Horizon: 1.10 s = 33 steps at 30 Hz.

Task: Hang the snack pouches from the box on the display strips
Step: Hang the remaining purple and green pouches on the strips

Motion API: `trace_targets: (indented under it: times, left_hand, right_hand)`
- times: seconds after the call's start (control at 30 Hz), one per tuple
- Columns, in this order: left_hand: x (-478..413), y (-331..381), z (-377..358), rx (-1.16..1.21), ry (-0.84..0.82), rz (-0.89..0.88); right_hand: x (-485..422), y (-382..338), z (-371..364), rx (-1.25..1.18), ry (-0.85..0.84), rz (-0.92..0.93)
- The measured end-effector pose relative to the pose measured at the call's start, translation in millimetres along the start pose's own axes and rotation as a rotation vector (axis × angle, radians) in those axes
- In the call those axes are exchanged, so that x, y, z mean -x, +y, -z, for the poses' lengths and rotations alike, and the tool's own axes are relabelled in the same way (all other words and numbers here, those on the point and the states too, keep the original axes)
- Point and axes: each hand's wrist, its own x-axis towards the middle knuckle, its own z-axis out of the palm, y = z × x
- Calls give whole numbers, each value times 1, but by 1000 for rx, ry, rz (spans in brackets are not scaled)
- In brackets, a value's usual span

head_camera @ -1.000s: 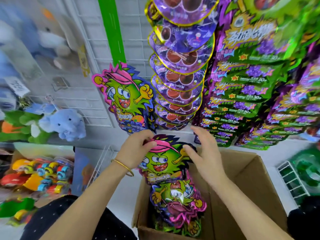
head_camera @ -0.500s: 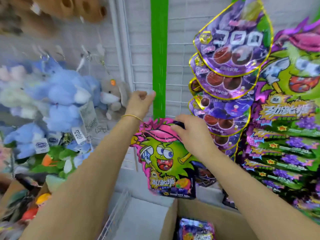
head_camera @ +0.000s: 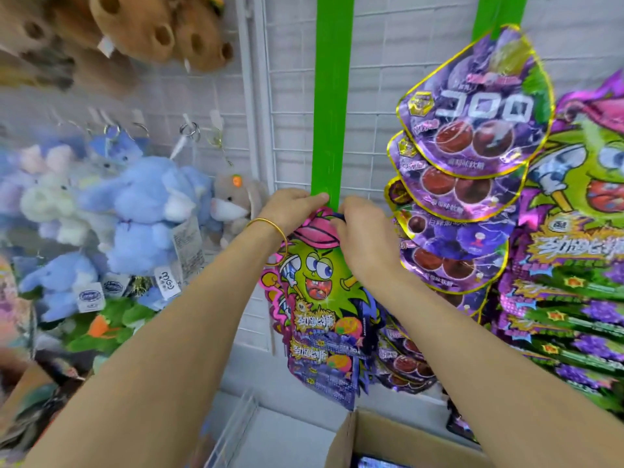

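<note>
me: While I'm holding the snack pouch [head_camera: 320, 282] up against the green display strip [head_camera: 332, 113], both hands are working at its top edge.
ops: Grip?
me: Left hand [head_camera: 293, 211] is curling its fingers over the pouch's top-left corner, thumb lying on the strip. Right hand [head_camera: 364, 238] is pinching the top middle, fingers bent. Neither is hanging loose.
ops: Hooked?
me: Cannot tell. My hands are covering the top of the pouch.
ops: Where's it sitting?
me: It's hanging flat and upright, overlapping a lower pouch [head_camera: 320, 359] of the same kind on that strip. Purple pouches [head_camera: 472, 106] are hanging on the next strip [head_camera: 499, 11], just beside my right hand. Box [head_camera: 371, 440] is sitting open below. Plush toys [head_camera: 141, 211] are hanging to the left.
</note>
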Motion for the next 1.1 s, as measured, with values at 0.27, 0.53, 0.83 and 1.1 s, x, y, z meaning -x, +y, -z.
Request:
trace_targets:
  times: [0.27, 0.53, 0.83, 1.1]
  left_hand:
    - [0, 8, -2, 24, 17, 146]
    - [10, -1, -3, -8, 5, 162]
    - [46, -53, -16, 79, 210, -153]
    - [159, -82, -78, 217, 31, -122]
  right_hand:
    - [2, -1, -2, 100, 26, 23]
    - [14, 6, -7, 89, -56, -24]
    - [37, 15, 6, 45, -42, 22]
    - [209, 116, -31, -341, -222, -350]
